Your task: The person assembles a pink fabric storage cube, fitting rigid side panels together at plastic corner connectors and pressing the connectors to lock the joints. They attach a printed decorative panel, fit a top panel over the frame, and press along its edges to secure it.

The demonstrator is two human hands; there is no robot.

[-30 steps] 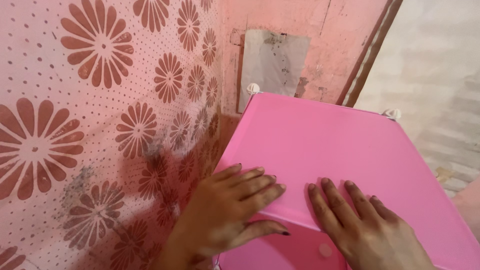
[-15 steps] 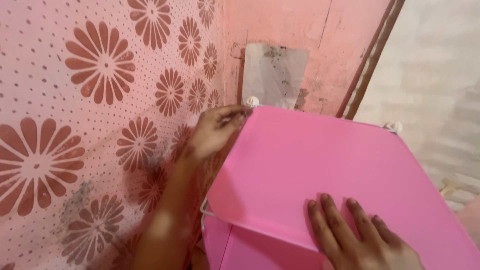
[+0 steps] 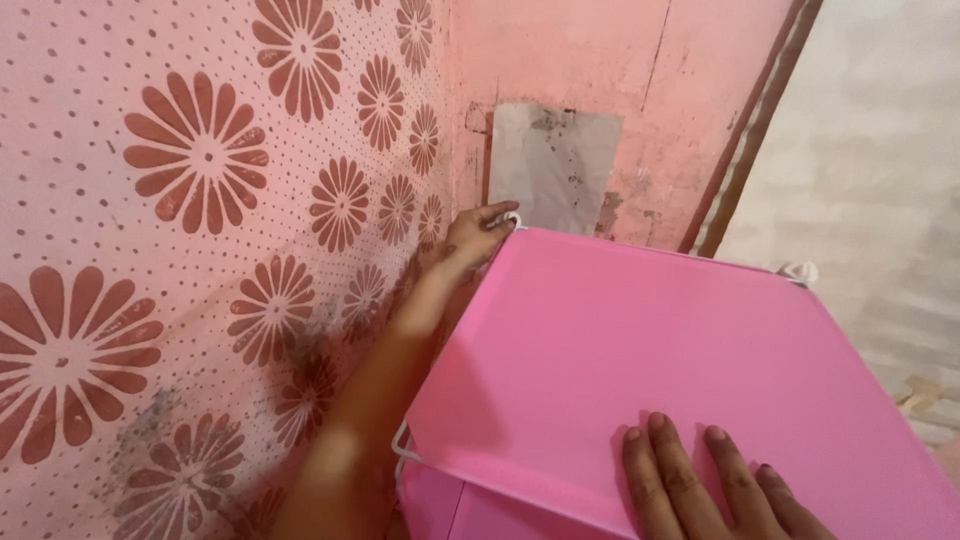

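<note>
The left hand is stretched out along the wall to the far left corner of the pink panel, its fingers curled in and pinching the small white connector that sits right at that corner. The forearm runs back from there through the narrow gap between the panel's left edge and the wall, close against both. The right hand lies flat on the near part of the panel, palm down, fingers spread a little and pointing away from the person, pressing on the smooth surface; only the fingers and part of the back of the hand show above the bottom edge of the view.

The pink panel is the top of a boxy pink plastic unit pushed into the corner of the room. It lies roughly level, one corner pointing toward the back wall. A second white connector shows at its far right corner, and a thin white wire edge peeks out under the near left corner, where a lower pink face of the unit drops away.

To the left stands a wall covering in pale pink, dotted and printed with large brownish-red flowers, darkened with grey blotches low down. Behind the unit the back wall is plain worn pink with a grey rectangular patch just above the held corner. A dark slanting strip bounds it on the right, with pale rough wall beyond.
</note>
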